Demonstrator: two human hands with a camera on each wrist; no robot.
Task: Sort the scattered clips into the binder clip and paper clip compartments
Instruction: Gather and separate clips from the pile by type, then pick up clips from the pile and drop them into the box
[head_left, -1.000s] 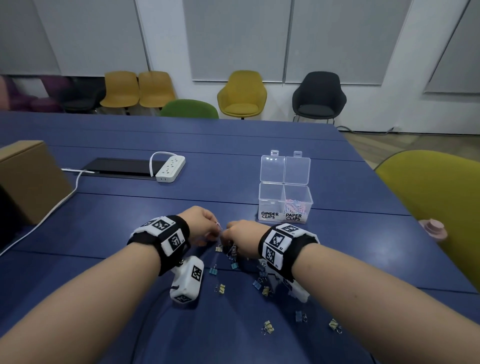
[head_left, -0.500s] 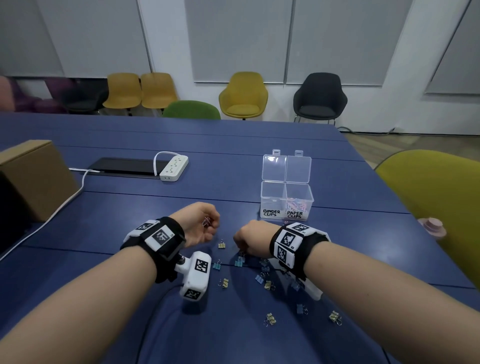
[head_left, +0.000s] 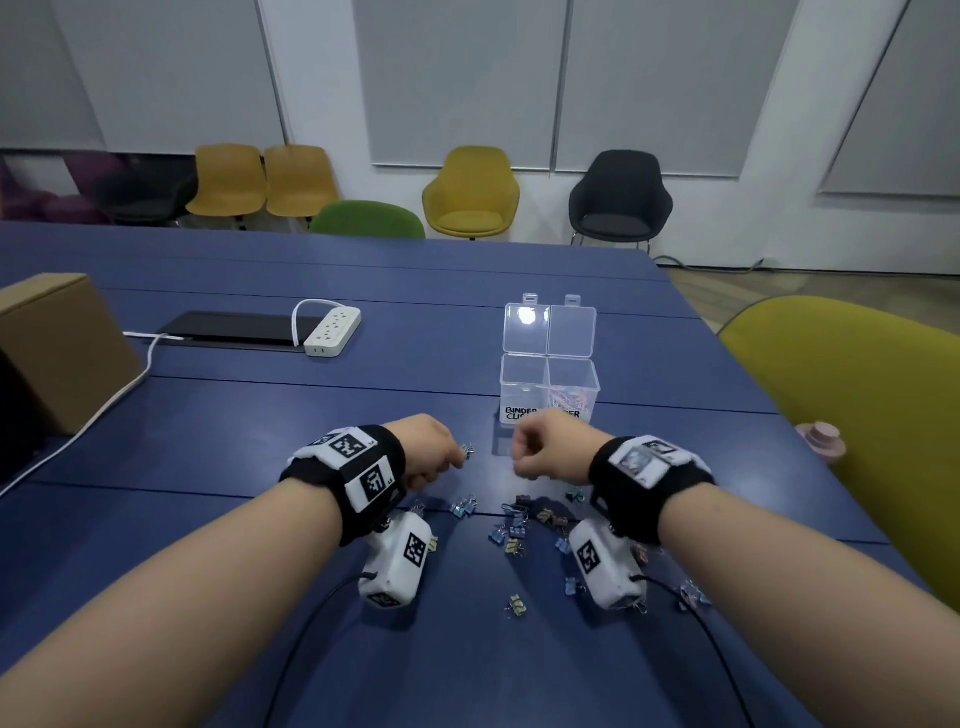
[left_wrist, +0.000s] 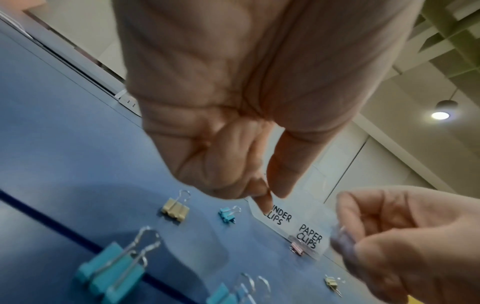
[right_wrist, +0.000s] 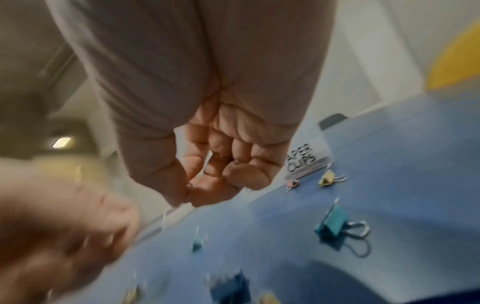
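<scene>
Cardboard box (head_left: 62, 348): far left edge of the head view, on the blue table (head_left: 260, 426).
Power strip (head_left: 332, 331): upper left of centre, white.
Left hand (head_left: 428, 451): centre, fingers curled, pinching a small binder clip (head_left: 467, 450) at the fingertips.
Scattered clips (head_left: 511, 525): lower centre, loose on the table between the wrists.
Right hand (head_left: 545, 451): right of centre, fingers curled in; whether it holds anything I cannot tell.
Organizer box (head_left: 548, 387): centre right, lids up; binder compartment (head_left: 522, 384) on its left, paper compartment (head_left: 574, 389) with coloured paper clips on its right.

Blue table (head_left: 311, 415); yellow chairs (head_left: 470, 192), black chair (head_left: 621, 200) along white panelled wall (head_left: 457, 78).
</scene>
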